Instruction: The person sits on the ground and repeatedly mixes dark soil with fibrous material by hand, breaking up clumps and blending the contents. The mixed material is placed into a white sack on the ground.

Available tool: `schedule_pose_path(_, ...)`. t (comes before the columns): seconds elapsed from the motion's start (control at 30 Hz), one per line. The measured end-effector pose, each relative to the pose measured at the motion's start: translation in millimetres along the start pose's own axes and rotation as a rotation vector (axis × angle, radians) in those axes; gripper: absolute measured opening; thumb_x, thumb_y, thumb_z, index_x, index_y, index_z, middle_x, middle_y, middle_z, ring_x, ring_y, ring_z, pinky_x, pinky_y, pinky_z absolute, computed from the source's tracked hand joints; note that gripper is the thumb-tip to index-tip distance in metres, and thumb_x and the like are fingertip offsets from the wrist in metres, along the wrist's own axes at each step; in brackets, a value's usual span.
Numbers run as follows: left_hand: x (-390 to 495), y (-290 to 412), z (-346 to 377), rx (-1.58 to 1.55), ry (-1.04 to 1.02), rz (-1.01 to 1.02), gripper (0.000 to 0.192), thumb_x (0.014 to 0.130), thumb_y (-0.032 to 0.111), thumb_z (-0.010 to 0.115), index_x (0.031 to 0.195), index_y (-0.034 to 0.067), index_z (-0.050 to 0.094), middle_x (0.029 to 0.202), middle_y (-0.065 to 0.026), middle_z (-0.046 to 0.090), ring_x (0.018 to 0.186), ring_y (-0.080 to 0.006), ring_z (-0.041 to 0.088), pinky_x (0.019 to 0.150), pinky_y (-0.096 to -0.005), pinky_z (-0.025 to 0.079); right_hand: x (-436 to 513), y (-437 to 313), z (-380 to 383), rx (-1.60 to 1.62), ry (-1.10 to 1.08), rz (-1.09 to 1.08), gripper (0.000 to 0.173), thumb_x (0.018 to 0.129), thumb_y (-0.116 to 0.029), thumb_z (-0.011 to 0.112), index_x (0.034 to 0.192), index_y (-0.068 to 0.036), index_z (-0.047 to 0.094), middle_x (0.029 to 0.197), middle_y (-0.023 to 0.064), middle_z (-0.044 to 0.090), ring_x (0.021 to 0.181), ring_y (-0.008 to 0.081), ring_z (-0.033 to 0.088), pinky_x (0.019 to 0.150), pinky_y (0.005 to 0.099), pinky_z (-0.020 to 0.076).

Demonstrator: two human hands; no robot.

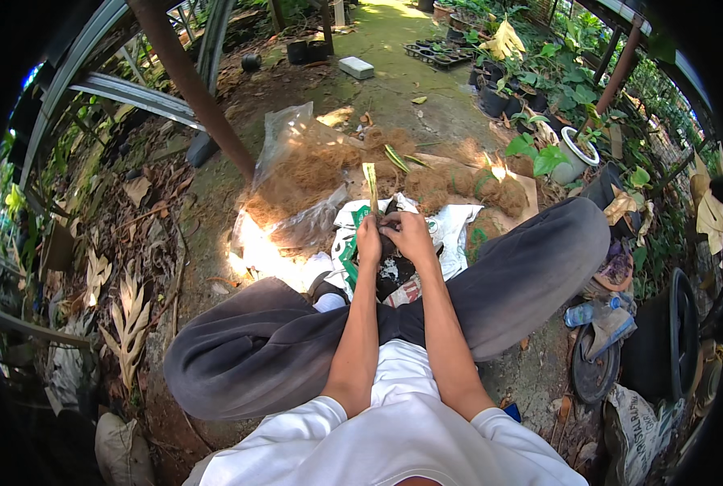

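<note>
My left hand (369,238) is closed around the lower part of a striped yellow-green leaf cutting (370,182), which stands upright above the fingers. Beside it, my right hand (408,233) has its fingertips together at the cutting's base, by a dark clump that is partly hidden; what they pinch cannot be told. Both hands are over an open white and green plastic sack (464,217) with dark soil (398,270) in it. Coconut fibre (303,173) lies loose beyond on clear plastic. Fibre-wrapped balls (510,195) rest on cardboard to the right, and more striped leaf pieces (396,158) lie behind.
My crossed legs flank the sack. A rusty metal post (206,97) rises at the left. Potted plants (495,97), a white pot (574,159) and a large black tub (659,340) stand to the right. A pale block (356,67) and a seedling tray (437,54) lie ahead.
</note>
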State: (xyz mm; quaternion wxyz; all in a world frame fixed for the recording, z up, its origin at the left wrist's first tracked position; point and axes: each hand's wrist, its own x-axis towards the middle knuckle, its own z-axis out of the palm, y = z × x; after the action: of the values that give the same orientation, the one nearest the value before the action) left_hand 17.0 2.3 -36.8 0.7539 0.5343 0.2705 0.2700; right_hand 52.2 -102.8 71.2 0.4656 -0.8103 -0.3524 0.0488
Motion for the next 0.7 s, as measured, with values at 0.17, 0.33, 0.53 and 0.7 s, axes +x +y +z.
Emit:
schedule_pose_path(0.17,-0.8,3.2,2.6,0.004,-0.02,-0.044,0.04,0.1,0.033,0.044,0.108,-0.002,0.06,0.094,-0.0098,0.063,0.088,-0.0157,0.057,0.081,-0.0295,0.044,1.9,9.1,5.0,-0.039,0.06,0.011,0.019,0.072,-0.006,0.071,0.089,0.003,0.07,0.085,0.0197,0.069,0.079,0.0327,0.067,0.073,0.0382,0.0523)
schedule_pose_path(0.33,-7.0,13.3,10.1,0.019,-0.065,-0.014,0.04,0.098,0.035,0.051,0.108,-0.002,0.06,0.096,-0.0097,0.063,0.089,-0.0159,0.057,0.082,-0.0288,0.044,3.3,8.0,3.8,-0.06,0.119,0.031,0.023,0.074,-0.008,0.071,0.093,0.004,0.07,0.086,0.0204,0.069,0.08,0.0313,0.069,0.074,0.0369,0.0528)
schedule_pose_path(0.53,-11.5,23.5,9.0,-0.097,-0.029,-0.071,0.04,0.096,0.035,0.055,0.109,-0.003,0.059,0.097,-0.009,0.063,0.087,-0.0148,0.056,0.08,-0.0282,0.045,1.1,0.8,-5.5,0.054,0.063,0.022,0.021,0.074,-0.008,0.07,0.093,0.001,0.071,0.087,0.0202,0.069,0.082,0.0345,0.068,0.076,0.0383,0.0528)
schedule_pose_path(0.7,-3.7,17.0,5.2,-0.093,-0.025,-0.082,0.043,0.096,0.035,0.055,0.113,-0.005,0.057,0.098,-0.0096,0.062,0.087,-0.0146,0.056,0.079,-0.0282,0.045,3.3,5.7,-5.6,0.052,0.111,0.11,0.02,0.075,-0.005,0.07,0.093,0.001,0.071,0.087,0.018,0.07,0.08,0.0283,0.07,0.074,0.0346,0.0538)
